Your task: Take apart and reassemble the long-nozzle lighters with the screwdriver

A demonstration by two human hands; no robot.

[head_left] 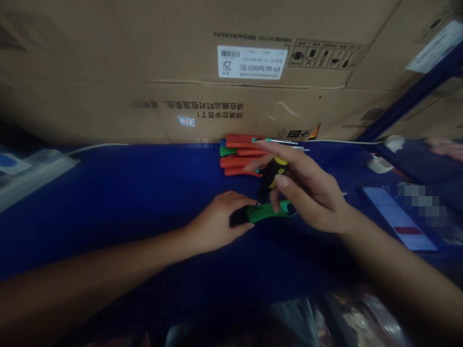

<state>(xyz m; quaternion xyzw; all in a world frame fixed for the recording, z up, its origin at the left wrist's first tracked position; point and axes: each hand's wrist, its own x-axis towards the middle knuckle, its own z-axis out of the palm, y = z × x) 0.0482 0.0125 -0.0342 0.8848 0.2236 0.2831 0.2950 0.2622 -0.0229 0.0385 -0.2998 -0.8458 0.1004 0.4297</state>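
Observation:
My left hand (220, 219) rests on the blue table surface (126, 193), its fingers closed round the dark end of a green-handled tool (267, 212) that lies flat. My right hand (307, 188) hovers just above and to the right, pinching a small black and yellow tool (273, 174) between thumb and fingers, with the lower fingers touching the green handle. Behind the hands lies a pile of red- and green-handled screwdrivers (246, 154) with their metal shafts pointing right.
Large cardboard boxes (217, 72) wall off the far edge of the table. A white cable (94, 147) and a pale device (32, 168) sit at the left. At the right are a white roll (379, 165) and a flat sheet or tablet (398, 217).

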